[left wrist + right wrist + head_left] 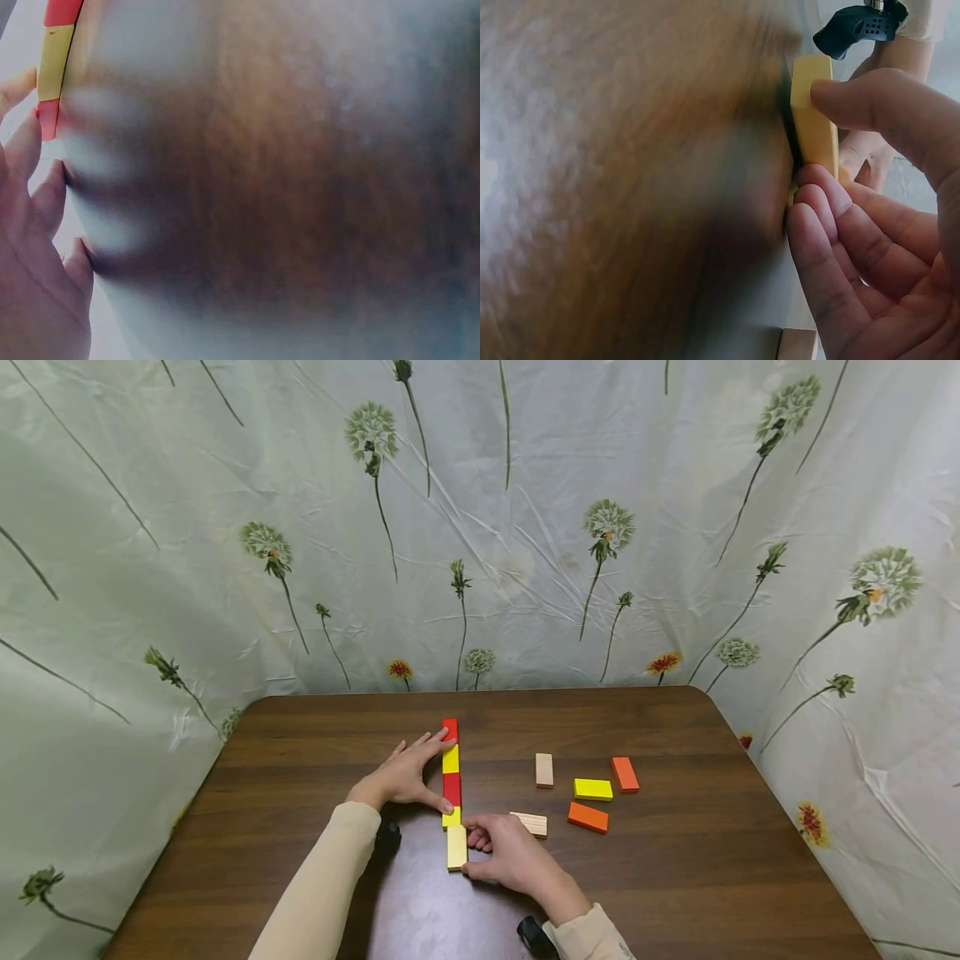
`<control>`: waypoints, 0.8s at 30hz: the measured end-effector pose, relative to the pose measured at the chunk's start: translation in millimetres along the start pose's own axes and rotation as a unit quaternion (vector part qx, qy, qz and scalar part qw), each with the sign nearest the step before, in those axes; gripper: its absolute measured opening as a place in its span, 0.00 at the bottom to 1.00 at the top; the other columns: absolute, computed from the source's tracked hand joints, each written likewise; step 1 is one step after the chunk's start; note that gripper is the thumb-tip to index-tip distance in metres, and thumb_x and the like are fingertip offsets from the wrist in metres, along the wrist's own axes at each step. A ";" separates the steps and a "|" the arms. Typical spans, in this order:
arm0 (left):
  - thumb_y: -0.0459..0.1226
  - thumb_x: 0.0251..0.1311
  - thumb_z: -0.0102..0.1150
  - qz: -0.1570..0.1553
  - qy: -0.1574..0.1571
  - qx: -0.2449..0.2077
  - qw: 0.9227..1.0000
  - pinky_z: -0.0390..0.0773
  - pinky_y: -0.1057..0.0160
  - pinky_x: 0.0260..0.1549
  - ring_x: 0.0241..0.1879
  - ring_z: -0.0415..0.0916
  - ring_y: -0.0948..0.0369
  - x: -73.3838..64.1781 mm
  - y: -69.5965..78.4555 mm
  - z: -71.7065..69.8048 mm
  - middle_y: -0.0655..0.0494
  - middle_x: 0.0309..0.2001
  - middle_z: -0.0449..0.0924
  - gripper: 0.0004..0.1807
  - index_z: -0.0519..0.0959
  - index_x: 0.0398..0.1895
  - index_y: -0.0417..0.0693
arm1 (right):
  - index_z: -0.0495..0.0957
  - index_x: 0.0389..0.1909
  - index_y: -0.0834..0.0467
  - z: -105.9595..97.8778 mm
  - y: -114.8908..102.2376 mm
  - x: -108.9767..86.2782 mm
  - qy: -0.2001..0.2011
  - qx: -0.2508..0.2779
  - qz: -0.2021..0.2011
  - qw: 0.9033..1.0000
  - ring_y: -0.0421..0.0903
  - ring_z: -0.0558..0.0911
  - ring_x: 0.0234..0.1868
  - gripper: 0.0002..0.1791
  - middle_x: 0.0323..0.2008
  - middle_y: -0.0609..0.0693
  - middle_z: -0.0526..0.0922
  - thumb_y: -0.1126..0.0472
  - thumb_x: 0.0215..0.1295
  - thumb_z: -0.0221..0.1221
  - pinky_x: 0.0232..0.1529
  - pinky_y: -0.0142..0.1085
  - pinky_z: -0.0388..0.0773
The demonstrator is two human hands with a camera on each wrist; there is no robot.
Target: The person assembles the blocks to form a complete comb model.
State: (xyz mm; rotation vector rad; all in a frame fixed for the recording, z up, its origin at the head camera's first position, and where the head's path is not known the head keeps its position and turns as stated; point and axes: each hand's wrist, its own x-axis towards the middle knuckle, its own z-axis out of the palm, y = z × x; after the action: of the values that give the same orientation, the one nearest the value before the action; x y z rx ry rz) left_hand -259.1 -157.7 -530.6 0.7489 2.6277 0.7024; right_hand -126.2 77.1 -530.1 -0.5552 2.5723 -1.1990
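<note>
Dandelion-print curtain [510,543] behind a brown wooden table [300,735], with two hands at a row of blocks.
At left, the left hand [405,774] spreads its fingers along the row, gripping nothing, its thumb touching the near yellow block [452,819]; beyond that run a dark red block [452,789], a far yellow block [451,760] and a bright red block [452,725]. At the row's near end, the right hand [513,856] pinches a pale yellow block [457,847] between thumb and fingers. Farther right lie two plain wooden blocks [543,771], two orange blocks [588,817] and a loose yellow block [592,789].
</note>
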 end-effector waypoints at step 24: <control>0.63 0.44 0.84 0.002 0.001 0.006 1.000 0.39 0.26 0.81 0.88 0.44 0.42 0.2 -0.6 0.1 0.54 0.89 0.47 0.65 0.62 0.85 0.56 | 0.85 0.58 0.64 4.9 -3.2 0.9 0.009 -0.003 0.007 1.000 0.31 0.80 0.36 0.30 0.37 0.41 0.86 0.59 0.55 0.82 0.43 0.26 0.84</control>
State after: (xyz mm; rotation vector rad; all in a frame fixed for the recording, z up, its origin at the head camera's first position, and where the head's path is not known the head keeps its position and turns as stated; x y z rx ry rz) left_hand -259.5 -158.0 -531.1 0.7579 2.6356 0.6899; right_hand -124.4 71.5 -530.8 -0.5276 2.5907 -1.1983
